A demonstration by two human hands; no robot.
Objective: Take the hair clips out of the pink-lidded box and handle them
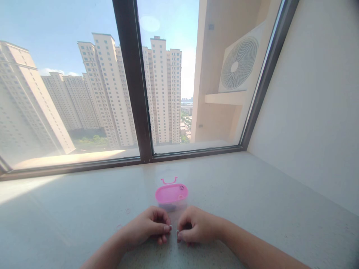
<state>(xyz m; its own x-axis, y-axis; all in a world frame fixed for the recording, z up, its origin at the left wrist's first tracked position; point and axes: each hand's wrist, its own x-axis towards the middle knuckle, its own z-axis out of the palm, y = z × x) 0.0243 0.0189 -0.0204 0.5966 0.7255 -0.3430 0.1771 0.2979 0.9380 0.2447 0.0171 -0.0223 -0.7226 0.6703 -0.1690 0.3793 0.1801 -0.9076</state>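
Low in the head view, my left hand and my right hand face each other above the pale sill, a small gap between them. The left thumb and index finger pinch a tiny whitish piece. At the right fingertips is another tiny pale piece, too small to identify. Just beyond both hands stands an oval container with a pink lid and a see-through body. A dark ring-like item lies on the lid. Behind it is a curved pink handle.
The speckled sill runs up to a dark window frame. Faint pinkish loops lie left of the container. A white wall bounds the right side. Outside are tall buildings and an air-conditioner unit.
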